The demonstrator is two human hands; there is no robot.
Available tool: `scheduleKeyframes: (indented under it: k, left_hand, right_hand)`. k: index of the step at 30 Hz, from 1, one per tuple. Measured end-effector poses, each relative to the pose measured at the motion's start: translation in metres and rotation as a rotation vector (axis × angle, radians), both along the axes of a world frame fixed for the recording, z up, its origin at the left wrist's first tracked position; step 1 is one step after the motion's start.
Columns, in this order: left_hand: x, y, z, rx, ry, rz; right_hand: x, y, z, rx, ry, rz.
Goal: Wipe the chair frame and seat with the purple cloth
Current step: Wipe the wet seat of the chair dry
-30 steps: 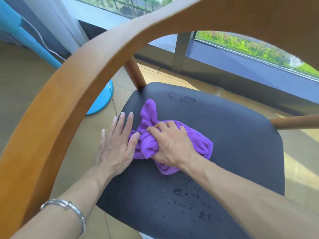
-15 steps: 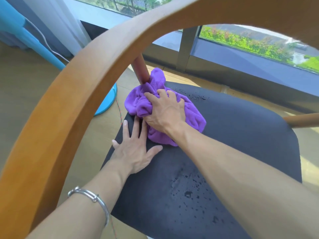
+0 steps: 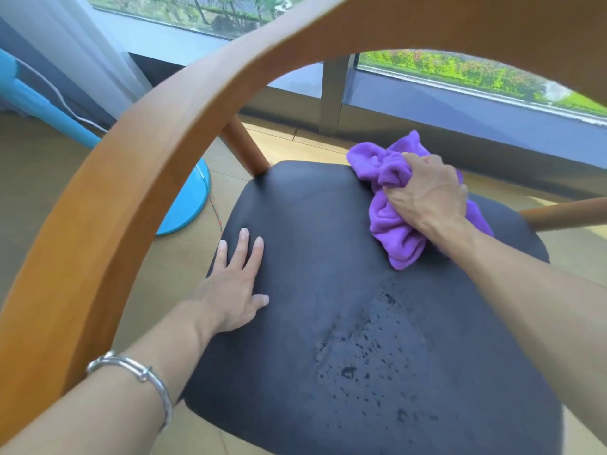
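Note:
The chair's dark seat (image 3: 328,244) fills the middle of the view, under the curved wooden frame (image 3: 157,126) that arches across the top and left. Wet dark spots speckle the near part of the seat. My right hand (image 3: 427,195) grips the bunched purple cloth (image 3: 394,234) and presses it on the seat's far right corner. My left hand (image 3: 236,287) lies flat on the seat's left edge with straight fingers. A silver bracelet circles my left wrist.
A blue fan base (image 3: 187,205) with its blue pole and a thin cord stands on the wooden floor left of the chair. A low window sill (image 3: 460,126) and a white curtain (image 3: 65,44) run behind. A wooden rail (image 3: 565,211) juts at the right.
My right hand has swept the purple cloth from the seat's far left corner across to the far right corner. My left hand stays flat on the seat's left edge.

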State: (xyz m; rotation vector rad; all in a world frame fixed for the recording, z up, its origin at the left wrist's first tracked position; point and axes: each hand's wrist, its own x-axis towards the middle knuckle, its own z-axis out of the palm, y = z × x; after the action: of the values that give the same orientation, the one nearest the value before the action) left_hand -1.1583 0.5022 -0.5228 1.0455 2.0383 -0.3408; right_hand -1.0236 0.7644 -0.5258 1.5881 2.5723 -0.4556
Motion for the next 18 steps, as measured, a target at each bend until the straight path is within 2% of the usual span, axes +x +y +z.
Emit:
scheduleKeyframes:
  k: [4, 8, 11, 13, 18]
  left_hand:
    - [0.002, 0.002, 0.008, -0.016, 0.018, -0.028]
    - [0.008, 0.009, 0.005, -0.026, 0.068, 0.006]
    - [0.015, 0.027, -0.002, 0.190, 0.188, -0.013]
    - [0.014, 0.042, -0.004, 0.275, 0.190, -0.008]
    - [0.014, 0.064, -0.010, 0.212, 0.161, -0.025]
  right_hand:
    - [-0.025, -0.023, 0.001, -0.034, 0.054, -0.041]
    - [-0.072, -0.090, 0.003, -0.152, 0.093, 0.215]
    - [-0.077, -0.110, 0.006, -0.182, 0.081, 0.367]
    - [-0.066, -0.094, 0.005, -0.156, 0.109, 0.373]
    - [-0.009, -0.032, 0.000, -0.086, 0.100, 0.182]
